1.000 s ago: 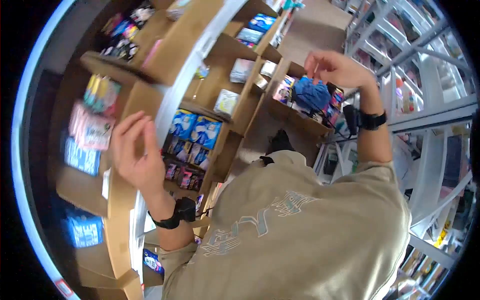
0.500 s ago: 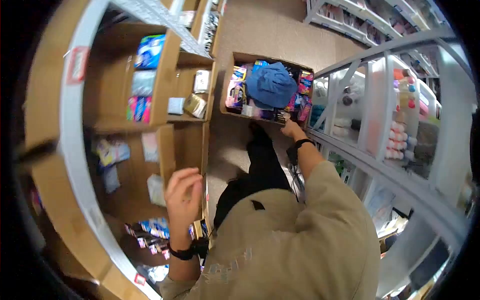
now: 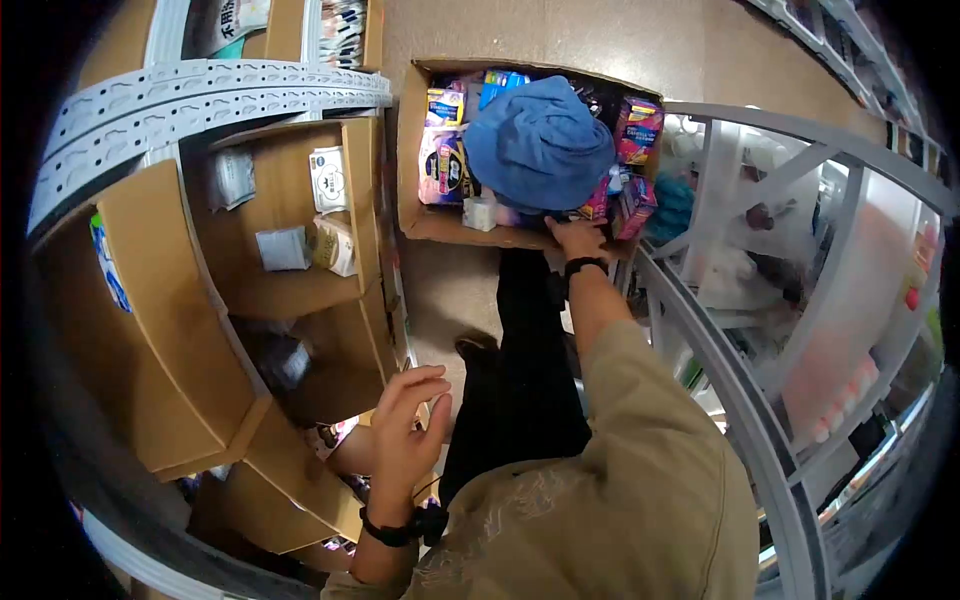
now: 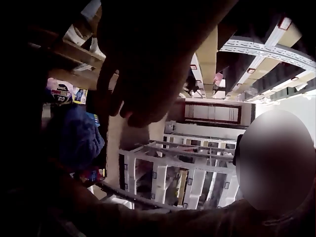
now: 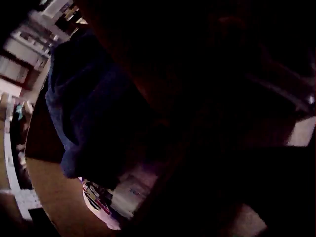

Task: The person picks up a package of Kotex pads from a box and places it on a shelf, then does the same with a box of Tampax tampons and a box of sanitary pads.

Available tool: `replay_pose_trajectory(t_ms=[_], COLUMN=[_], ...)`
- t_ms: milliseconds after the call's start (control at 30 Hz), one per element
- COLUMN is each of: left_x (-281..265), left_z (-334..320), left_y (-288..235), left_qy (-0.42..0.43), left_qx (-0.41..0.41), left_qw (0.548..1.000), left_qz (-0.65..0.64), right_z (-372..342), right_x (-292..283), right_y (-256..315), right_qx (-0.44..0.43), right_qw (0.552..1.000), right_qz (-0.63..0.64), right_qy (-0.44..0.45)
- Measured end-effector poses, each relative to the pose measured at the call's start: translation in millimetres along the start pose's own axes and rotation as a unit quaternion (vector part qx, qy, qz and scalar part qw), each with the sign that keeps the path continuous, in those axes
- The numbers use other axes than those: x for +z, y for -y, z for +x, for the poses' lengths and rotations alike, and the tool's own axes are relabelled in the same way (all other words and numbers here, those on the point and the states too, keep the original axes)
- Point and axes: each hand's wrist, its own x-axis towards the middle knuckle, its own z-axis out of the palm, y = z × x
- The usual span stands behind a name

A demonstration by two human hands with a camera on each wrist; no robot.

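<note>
An open cardboard box (image 3: 445, 232) stands on the floor, filled with several colourful packs and a crumpled blue cloth (image 3: 540, 145) on top. My right hand (image 3: 582, 240) grips the near rim of this box, its fingertips reaching inside by a dark item. In the right wrist view the hand is mostly lost in darkness, with the blue cloth (image 5: 94, 98) beside it. My left hand (image 3: 405, 430) hangs in the air with nothing in it, fingers loosely bent, in front of the shelf boxes on the left. A purple-pink pack (image 3: 638, 130) lies at the right inside the box.
On the left, a metal rack holds cardboard bins (image 3: 290, 290) with small packs, including a white pack (image 3: 328, 180). Grey shelving (image 3: 720, 330) with clear tubs runs close along the right. My legs (image 3: 520, 350) stand between them on the floor (image 3: 480, 35).
My right hand has come down from above the blue cloth to the box's near rim. The box now appears nearer and larger. My left hand has moved away from the shelf bins, still holding nothing.
</note>
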Motion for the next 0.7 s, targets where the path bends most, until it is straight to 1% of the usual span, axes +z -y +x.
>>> replay_pose_trajectory(t_ms=[33, 100, 133, 167, 200, 233, 267, 300, 333, 367, 400, 433, 467, 500, 533, 567, 600, 633, 667, 700], left_x=[-2, -5, -8, -11, -15, -18, -21, -23, -24, -26, -27, -28, -31, -33, -37, -42, -49, -58, -67, -75], left_z=[4, 12, 13, 13, 12, 11, 13, 12, 11, 9, 7, 6, 5, 3, 3, 4, 4, 3, 1, -4], left_y=[-1, -3, -7, -11, -18, -22, -26, -28, -30, -33, -39, -45, -53, -61, -72, -85, -97, -109, -121, -130], left_qy=[0.007, 0.012, 0.016, 0.027, 0.037, 0.049, 0.059, 0.055, 0.069, 0.082, 0.074, 0.09, 0.105, 0.103, 0.09, 0.064, 0.037, 0.024, 0.038, 0.051], left_qx=[0.005, 0.017, 0.026, 0.016, -0.018, -0.038, -0.053, -0.046, -0.007, 0.03, 0.033, 0.05, 0.066, 0.071, 0.069, 0.13, 0.189, 0.186, 0.182, 0.18], left_qw=[1.0, 1.0, 1.0, 0.999, 0.999, 0.998, 0.997, 0.997, 0.997, 0.994, 0.995, 0.991, 0.987, 0.987, 0.988, 0.982, 0.971, 0.972, 0.976, 0.979], left_qz=[0.008, 0.008, 0.008, 0.015, 0.013, 0.01, 0.003, 0.003, 0.035, 0.066, 0.065, 0.083, 0.101, 0.106, 0.104, 0.123, 0.143, 0.144, 0.111, 0.077], right_z=[-1, -3, 3, 10, 8, -17, -8, 7, 20, -6, -32, -57, -87, -132, -165, -196, -229, -260, -288, -312], right_x=[1, -2, -4, -5, -5, -27, -22, -13, -3, -32, -63, -94, -127, -162, -190, -212, -233, -252, -268, -283], right_y=[0, 2, 0, -7, -13, -17, -26, -40, -51, -55, -57, -57, -58, -58, -51, -43, -38, -32, -29, -28], right_qx=[0.001, -0.002, -0.002, -0.015, -0.028, -0.049, -0.053, -0.142, -0.229, -0.254, -0.26, -0.332, -0.392, -0.429, -0.463, -0.492, -0.498, -0.51, -0.521, -0.536], right_qw=[1.0, 0.998, 0.997, 0.996, 0.995, 0.994, 0.993, 0.987, 0.972, 0.964, 0.962, 0.916, 0.842, 0.824, 0.779, 0.729, 0.724, 0.704, 0.684, 0.667], right_qz=[0.0, 0.069, 0.073, 0.084, 0.095, 0.091, 0.099, 0.076, 0.051, 0.049, 0.049, 0.041, 0.027, 0.005, -0.048, -0.1, -0.11, -0.138, -0.167, -0.143], right_qy=[0.002, 0.0, 0.003, 0.01, 0.017, 0.033, 0.029, 0.029, 0.029, 0.069, 0.064, 0.22, 0.37, 0.369, 0.419, 0.466, 0.464, 0.474, 0.483, 0.497])
